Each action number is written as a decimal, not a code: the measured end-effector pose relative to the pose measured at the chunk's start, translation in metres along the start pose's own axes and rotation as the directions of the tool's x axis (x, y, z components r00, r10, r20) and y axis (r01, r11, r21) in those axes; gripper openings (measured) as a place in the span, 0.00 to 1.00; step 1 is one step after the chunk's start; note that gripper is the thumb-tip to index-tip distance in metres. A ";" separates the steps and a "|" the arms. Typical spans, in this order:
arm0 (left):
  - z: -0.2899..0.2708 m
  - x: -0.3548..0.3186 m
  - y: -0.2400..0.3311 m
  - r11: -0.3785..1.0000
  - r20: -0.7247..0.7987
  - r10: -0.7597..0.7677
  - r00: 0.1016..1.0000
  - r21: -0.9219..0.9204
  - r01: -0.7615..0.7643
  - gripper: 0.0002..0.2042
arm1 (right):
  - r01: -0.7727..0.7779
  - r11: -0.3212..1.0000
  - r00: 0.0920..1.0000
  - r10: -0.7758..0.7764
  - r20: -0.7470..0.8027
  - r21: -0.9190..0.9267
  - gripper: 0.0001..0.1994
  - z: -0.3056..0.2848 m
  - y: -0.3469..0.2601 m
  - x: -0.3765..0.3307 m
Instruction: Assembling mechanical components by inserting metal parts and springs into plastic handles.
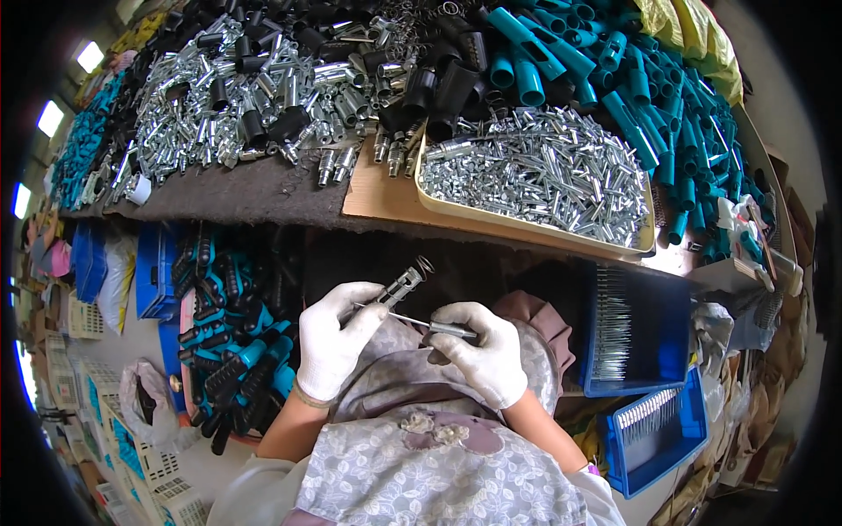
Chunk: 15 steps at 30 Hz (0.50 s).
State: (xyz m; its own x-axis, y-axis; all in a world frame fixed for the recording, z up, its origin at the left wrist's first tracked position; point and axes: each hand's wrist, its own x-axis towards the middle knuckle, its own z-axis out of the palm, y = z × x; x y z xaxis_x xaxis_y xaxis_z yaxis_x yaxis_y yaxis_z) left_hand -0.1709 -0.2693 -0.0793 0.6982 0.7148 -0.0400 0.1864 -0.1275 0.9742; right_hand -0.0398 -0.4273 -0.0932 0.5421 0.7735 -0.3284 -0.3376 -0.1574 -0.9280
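Observation:
Over my lap, my white-gloved left hand [340, 331] is closed round a slotted metal tube [401, 287]. A thin coil spring [425, 265] sticks out of the tube's upper end. My white-gloved right hand [478, 346] pinches a short metal cylinder [449, 330] between thumb and fingers. From that cylinder a slim metal rod [408, 318] runs left to the fingers of my left hand; where it ends is hidden there. The hands are a small gap apart, just short of the bench edge.
A tray [526, 230] of small metal pins stands on the bench, beside heaped metal fittings [210, 114] and teal tubes [675, 114]. Teal-and-black handles [237, 351] pile up at my left. Blue bins [645, 324] with rows of metal rods stand at my right.

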 end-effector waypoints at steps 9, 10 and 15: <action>0.000 -0.004 0.003 0.995 -0.021 0.019 1.000 0.096 -0.017 0.09 | -0.182 0.961 0.946 0.113 0.302 0.209 0.14 -0.023 0.015 0.005; 0.001 -0.004 0.002 0.995 -0.020 0.022 1.000 0.096 -0.020 0.09 | -0.220 0.938 0.939 0.129 0.318 0.267 0.13 -0.024 0.017 0.005; 0.002 -0.005 0.003 0.953 -0.041 0.207 0.977 0.232 -0.192 0.09 | -0.203 0.932 0.964 0.136 0.229 0.301 0.13 -0.017 0.016 0.003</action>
State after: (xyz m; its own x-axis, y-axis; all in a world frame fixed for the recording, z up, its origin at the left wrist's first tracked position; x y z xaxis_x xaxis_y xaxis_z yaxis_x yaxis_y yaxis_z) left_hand -0.1722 -0.2745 -0.0763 0.6926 0.7006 0.1718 0.2041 -0.4188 0.8848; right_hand -0.0301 -0.4381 -0.1121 0.3007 0.8646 -0.4026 -0.6564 -0.1187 -0.7451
